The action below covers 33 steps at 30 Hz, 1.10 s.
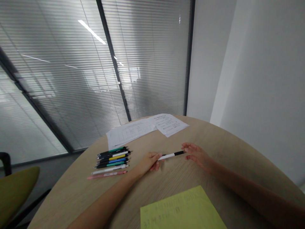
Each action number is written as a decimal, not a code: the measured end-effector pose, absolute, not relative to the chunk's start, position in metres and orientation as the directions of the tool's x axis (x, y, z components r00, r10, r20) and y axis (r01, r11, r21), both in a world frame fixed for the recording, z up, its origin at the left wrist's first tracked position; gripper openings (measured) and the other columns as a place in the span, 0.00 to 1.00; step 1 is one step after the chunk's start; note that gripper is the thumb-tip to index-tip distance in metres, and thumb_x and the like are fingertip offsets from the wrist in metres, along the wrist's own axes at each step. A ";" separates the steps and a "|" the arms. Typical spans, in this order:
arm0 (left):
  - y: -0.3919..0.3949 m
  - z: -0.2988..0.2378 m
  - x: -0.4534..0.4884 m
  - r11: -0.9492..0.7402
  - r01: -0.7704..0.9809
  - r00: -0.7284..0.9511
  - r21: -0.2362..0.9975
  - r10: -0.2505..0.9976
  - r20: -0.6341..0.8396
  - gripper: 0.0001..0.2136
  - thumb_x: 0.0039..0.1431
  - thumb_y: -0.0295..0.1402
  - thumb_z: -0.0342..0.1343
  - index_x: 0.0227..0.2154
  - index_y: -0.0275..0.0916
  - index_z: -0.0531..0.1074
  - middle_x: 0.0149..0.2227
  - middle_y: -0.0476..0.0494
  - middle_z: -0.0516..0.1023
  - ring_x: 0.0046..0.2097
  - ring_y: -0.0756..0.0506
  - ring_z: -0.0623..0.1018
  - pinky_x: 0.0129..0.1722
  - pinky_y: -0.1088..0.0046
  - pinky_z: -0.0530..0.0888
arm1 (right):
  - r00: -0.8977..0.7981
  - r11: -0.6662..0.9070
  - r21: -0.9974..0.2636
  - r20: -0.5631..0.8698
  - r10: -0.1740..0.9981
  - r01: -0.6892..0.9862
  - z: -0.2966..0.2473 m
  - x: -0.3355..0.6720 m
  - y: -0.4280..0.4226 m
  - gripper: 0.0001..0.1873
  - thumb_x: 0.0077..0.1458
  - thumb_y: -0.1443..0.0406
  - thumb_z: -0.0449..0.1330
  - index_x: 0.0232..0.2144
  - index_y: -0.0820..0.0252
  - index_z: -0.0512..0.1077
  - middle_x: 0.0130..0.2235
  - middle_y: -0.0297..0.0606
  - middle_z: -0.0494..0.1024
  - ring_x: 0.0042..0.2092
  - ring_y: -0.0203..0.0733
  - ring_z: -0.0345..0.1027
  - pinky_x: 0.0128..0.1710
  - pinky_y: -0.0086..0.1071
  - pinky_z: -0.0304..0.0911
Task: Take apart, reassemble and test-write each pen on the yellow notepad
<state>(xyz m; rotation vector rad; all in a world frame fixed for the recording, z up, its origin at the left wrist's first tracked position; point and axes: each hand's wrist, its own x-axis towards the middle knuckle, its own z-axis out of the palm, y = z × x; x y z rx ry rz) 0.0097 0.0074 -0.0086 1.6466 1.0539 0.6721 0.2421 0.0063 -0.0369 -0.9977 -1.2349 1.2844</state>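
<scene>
My left hand (149, 161) is closed on the white end of a white and black pen (172, 155), held just above the round wooden table (71, 197). At the pen's black tip, my right hand (197, 154) has its fingers curled round it; the two hands hold the pen level between them. A row of several pens (111, 160) lies to the left of my left hand: black ones with green, yellow and blue grips, then a white one and a pink one nearest me.
Printed white sheets (143, 128) lie at the table's far edge. A yellow sheet (181, 211) with faint writing sits close to me. A green chair (16, 187) stands at the left. Glass panels with blinds rise behind the table.
</scene>
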 end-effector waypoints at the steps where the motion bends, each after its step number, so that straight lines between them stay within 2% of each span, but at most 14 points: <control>1: 0.006 -0.007 0.010 -0.107 0.344 0.458 0.933 0.886 -0.068 0.17 0.50 0.44 0.46 0.17 0.35 0.67 0.10 0.54 0.62 0.12 0.56 0.55 0.13 0.80 0.50 | -0.108 0.065 -0.991 0.077 0.991 -0.118 -0.038 0.242 0.007 0.19 0.40 0.54 0.58 0.34 0.58 0.66 0.30 0.34 0.70 0.28 0.34 0.63 0.22 0.27 0.57; 4: 0.003 -0.004 0.012 -0.140 0.421 0.458 0.896 0.885 -0.077 0.19 0.51 0.44 0.44 0.14 0.35 0.64 0.11 0.55 0.61 0.13 0.56 0.56 0.14 0.80 0.52 | -0.091 0.089 -0.994 0.084 0.992 0.055 -0.044 0.243 0.009 0.17 0.46 0.53 0.52 0.31 0.60 0.66 0.19 0.29 0.66 0.18 0.30 0.56 0.16 0.25 0.49; 7: 0.002 -0.003 0.012 -0.173 0.476 0.462 0.862 0.883 -0.078 0.20 0.51 0.45 0.43 0.13 0.36 0.62 0.10 0.55 0.59 0.14 0.56 0.55 0.16 0.80 0.53 | -0.109 0.151 -0.973 0.133 0.985 0.175 -0.047 0.245 0.010 0.14 0.47 0.55 0.52 0.28 0.61 0.66 0.13 0.24 0.57 0.15 0.28 0.49 0.16 0.25 0.45; 11: 0.005 -0.006 0.011 -0.193 0.466 0.465 0.863 0.884 -0.054 0.20 0.51 0.45 0.43 0.13 0.36 0.63 0.11 0.55 0.59 0.14 0.56 0.56 0.16 0.79 0.54 | -0.141 0.142 -0.987 0.131 0.981 0.073 -0.044 0.246 0.009 0.19 0.43 0.57 0.56 0.38 0.59 0.63 0.19 0.26 0.63 0.19 0.29 0.52 0.18 0.25 0.48; 14: 0.006 -0.008 0.011 -0.187 0.446 0.467 0.875 0.883 -0.049 0.20 0.51 0.45 0.43 0.13 0.36 0.63 0.11 0.55 0.60 0.14 0.56 0.57 0.16 0.79 0.54 | -0.153 0.114 -0.992 0.106 0.982 0.046 -0.044 0.246 0.009 0.21 0.43 0.56 0.56 0.40 0.59 0.62 0.25 0.30 0.66 0.22 0.30 0.56 0.20 0.26 0.51; 17: 0.006 -0.008 0.011 -0.184 0.457 0.468 0.870 0.882 -0.060 0.20 0.51 0.45 0.44 0.12 0.36 0.63 0.10 0.55 0.59 0.14 0.56 0.57 0.17 0.79 0.54 | -0.173 0.085 -0.991 0.067 0.983 0.102 -0.046 0.246 0.011 0.20 0.46 0.52 0.50 0.36 0.62 0.64 0.19 0.29 0.64 0.19 0.30 0.55 0.18 0.26 0.50; 19: 0.007 -0.010 0.011 -0.172 0.447 0.477 0.878 0.876 -0.072 0.20 0.51 0.45 0.44 0.13 0.36 0.63 0.10 0.55 0.59 0.14 0.55 0.57 0.17 0.79 0.54 | -0.188 0.101 -0.985 0.074 0.979 0.140 -0.046 0.246 0.012 0.19 0.46 0.53 0.50 0.34 0.63 0.65 0.15 0.26 0.60 0.17 0.30 0.52 0.17 0.26 0.47; 25: 0.009 -0.016 0.010 -0.149 0.390 0.493 0.909 0.867 -0.070 0.21 0.51 0.46 0.43 0.13 0.36 0.63 0.12 0.54 0.61 0.14 0.56 0.57 0.16 0.79 0.53 | -0.183 0.124 -0.989 0.107 0.977 0.079 -0.042 0.248 0.011 0.21 0.42 0.58 0.56 0.40 0.60 0.64 0.20 0.26 0.62 0.19 0.28 0.52 0.18 0.25 0.48; 30: 0.006 -0.013 0.013 -0.136 0.402 0.480 0.905 0.874 -0.082 0.20 0.50 0.46 0.44 0.12 0.36 0.63 0.11 0.54 0.59 0.14 0.55 0.57 0.17 0.79 0.54 | -0.160 0.081 -0.985 0.056 0.986 0.155 -0.049 0.250 0.015 0.17 0.47 0.55 0.51 0.32 0.62 0.67 0.16 0.26 0.60 0.17 0.29 0.51 0.17 0.26 0.46; 33: 0.004 -0.011 0.014 -0.128 0.395 0.467 0.910 0.881 -0.079 0.20 0.49 0.46 0.45 0.12 0.36 0.63 0.11 0.54 0.60 0.15 0.56 0.57 0.17 0.79 0.53 | -0.155 0.108 -0.984 0.086 0.984 0.144 -0.050 0.251 0.015 0.16 0.46 0.58 0.53 0.35 0.62 0.67 0.16 0.25 0.59 0.18 0.29 0.51 0.17 0.25 0.45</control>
